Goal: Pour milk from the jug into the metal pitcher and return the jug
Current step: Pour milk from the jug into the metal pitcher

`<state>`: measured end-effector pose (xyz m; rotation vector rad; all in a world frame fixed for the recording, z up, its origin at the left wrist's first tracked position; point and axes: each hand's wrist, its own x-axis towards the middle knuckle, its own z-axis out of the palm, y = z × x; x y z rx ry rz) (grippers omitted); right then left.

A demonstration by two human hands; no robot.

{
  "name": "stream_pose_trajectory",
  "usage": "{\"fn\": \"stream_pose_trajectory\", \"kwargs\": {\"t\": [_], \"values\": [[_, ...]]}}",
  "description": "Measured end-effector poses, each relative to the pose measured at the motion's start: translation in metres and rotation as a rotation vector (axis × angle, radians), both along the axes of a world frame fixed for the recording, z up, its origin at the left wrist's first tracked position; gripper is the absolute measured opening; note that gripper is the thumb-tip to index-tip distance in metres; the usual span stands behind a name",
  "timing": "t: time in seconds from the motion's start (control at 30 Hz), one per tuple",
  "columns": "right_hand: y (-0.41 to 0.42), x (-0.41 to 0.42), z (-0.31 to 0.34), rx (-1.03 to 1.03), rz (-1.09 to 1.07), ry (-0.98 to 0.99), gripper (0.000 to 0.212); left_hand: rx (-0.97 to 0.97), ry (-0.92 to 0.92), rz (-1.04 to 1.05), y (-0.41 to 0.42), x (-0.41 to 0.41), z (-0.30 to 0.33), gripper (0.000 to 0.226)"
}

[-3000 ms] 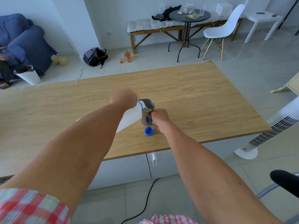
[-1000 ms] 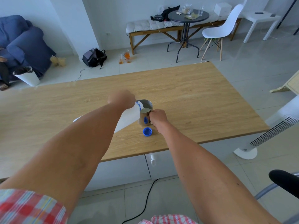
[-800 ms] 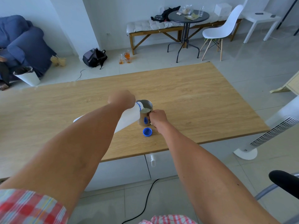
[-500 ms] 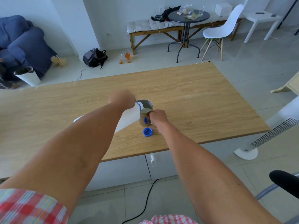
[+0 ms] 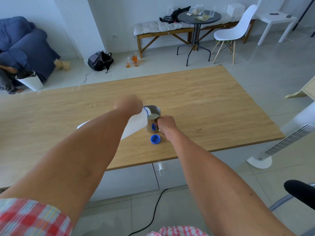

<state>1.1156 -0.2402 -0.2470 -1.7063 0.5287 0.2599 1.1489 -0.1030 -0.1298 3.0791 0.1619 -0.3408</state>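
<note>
My left hand [image 5: 128, 104] grips a white plastic milk jug [image 5: 136, 124], tilted steeply with its blue-ringed mouth over the rim of the metal pitcher [image 5: 152, 120]. White milk fills much of the pitcher. The pitcher stands upright on the wooden table [image 5: 204, 106], and my right hand [image 5: 166, 124] is closed around its handle on the right side. The jug's blue cap [image 5: 155, 139] lies open side up on the table just in front of the pitcher. My left forearm hides most of the jug's body.
A white tower fan [image 5: 288, 133] stands off the table's right edge. A black chair part [image 5: 300, 191] is at the lower right. A black cable [image 5: 153, 213] runs across the floor below the table. A round black table [image 5: 198, 17] and white chair [image 5: 235, 31] stand far behind.
The jug stays tilted over the pitcher and both hands hold their places. The milk level in the pitcher is higher than three seconds ago.
</note>
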Motion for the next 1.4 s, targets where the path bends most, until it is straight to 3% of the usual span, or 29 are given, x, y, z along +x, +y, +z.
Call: {"fn": "stream_pose_trajectory", "kwargs": {"t": [0.87, 1.4], "values": [[-0.0001, 0.0003, 0.0008, -0.003, -0.015, 0.031, 0.030, 0.010, 0.013, 0.021, -0.0019, -0.0001, 0.0023, 0.024], [-0.0004, -0.0006, 0.0037, 0.015, -0.011, 0.035, 0.022, 0.009, 0.016, 0.010, -0.0017, -0.0016, 0.0032, 0.025]]}}
